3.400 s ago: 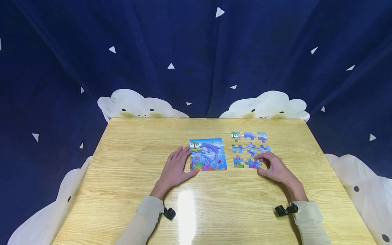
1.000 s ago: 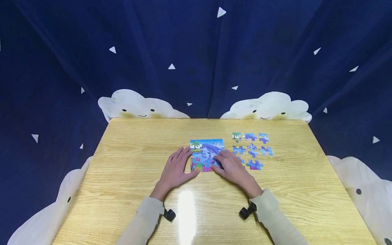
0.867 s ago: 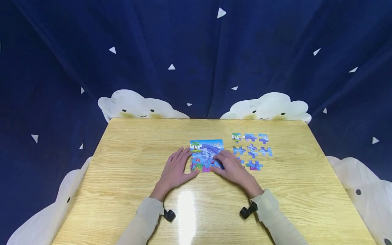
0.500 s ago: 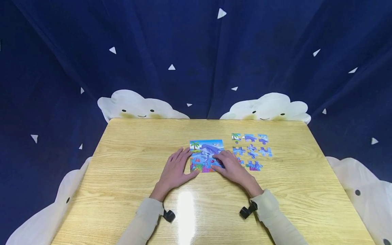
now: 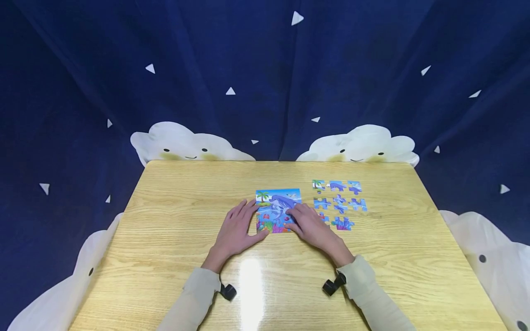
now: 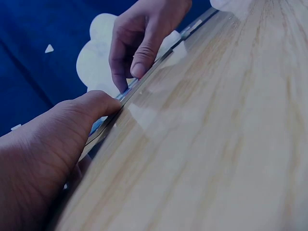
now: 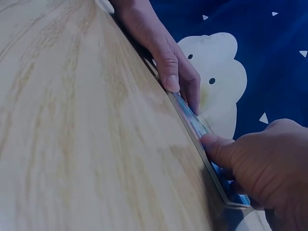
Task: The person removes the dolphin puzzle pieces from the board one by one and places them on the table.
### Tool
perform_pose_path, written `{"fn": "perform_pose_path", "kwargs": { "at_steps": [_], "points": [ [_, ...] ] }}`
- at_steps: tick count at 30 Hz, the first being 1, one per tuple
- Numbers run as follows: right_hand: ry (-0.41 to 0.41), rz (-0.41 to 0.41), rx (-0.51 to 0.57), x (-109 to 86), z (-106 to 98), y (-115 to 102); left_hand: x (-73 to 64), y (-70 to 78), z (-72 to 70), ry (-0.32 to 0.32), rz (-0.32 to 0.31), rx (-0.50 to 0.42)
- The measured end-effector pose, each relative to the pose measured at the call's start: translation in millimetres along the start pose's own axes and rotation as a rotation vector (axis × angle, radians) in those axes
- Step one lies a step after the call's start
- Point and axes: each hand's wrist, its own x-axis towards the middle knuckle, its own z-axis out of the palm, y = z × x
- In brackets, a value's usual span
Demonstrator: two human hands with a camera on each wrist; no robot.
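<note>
A square puzzle picture [image 5: 275, 214] of dolphins, a palm and coral lies flat on the wooden table [image 5: 281, 280]. Along its left side rests my left hand [image 5: 233, 230], thumb extended onto the lower left corner and fingers stretched by the upper left edge. My right hand [image 5: 312, 226] bends over the lower right corner, thumb and fingers pinching downward; the piece under them is mostly hidden. In the right wrist view, the right thumb [image 7: 219, 147] sits on the edge of the picture board [image 7: 190, 118].
Right of the picture, several loose jigsaw pieces [image 5: 337, 186] lie in rows, including a coral piece [image 5: 343, 224]. The right hand partly covers one lower piece. A dark blue curtain [image 5: 265, 59] with white clouds stands behind the table. Each wrist carries a small black camera [image 5: 228, 292].
Since the oldest frame, my right hand has moved left from the loose pieces to the picture's lower right corner. The bottom right piece has left the rows. My left hand stays still.
</note>
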Motion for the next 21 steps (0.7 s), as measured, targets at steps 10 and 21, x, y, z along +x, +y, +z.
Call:
{"fn": "perform_pose_path", "kwargs": {
  "at_steps": [10, 21],
  "points": [
    [-0.011, -0.027, -0.053, -1.5, 2, -2, -1.9, -2.3, 2.6, 0.032, 0.019, -0.004],
    [-0.164, 0.025, 0.128, -3.8, -10, -11, -0.3, -1.6, 2.0, 0.028, 0.01, 0.001]
  ]
}}
